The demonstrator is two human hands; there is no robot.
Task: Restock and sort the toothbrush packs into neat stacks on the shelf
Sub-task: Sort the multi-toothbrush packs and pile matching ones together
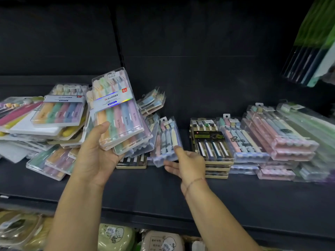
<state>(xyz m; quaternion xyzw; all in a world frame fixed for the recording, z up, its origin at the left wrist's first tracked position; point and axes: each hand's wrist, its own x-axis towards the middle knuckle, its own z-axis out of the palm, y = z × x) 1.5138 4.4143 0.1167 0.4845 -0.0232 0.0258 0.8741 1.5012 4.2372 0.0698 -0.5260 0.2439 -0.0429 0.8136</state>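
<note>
Soft pouches [116,236] in pale green and beige, printed with cartoon figures, lie on a lower level at the bottom edge, under the dark shelf [163,192] that carries the toothbrush packs. Behind the shelf stands a black back panel [199,51], and green-topped packs [311,51] hang blurred at the upper right. On the shelf's left side a loose heap [54,124] of clear cases lies at mixed angles, overlapping. On the right side are tidier stacks: a black-labelled stack [211,142] and, just beside it, pastel stacks [272,134] running to the right edge. The left hand [94,156] is raised, palm up, above the heap. Its thumb presses the front and its fingers curl beneath a small bundle of five-brush packs [117,113], held tilted with the heads upward. The right hand [188,165], with a thin red cord [194,182] at the wrist, pinches the near end of a single clear pack [167,140] between the heap and the black-labelled stack, thumb on top and fingers under it. This pack's far end leans on neighbouring cases.
</note>
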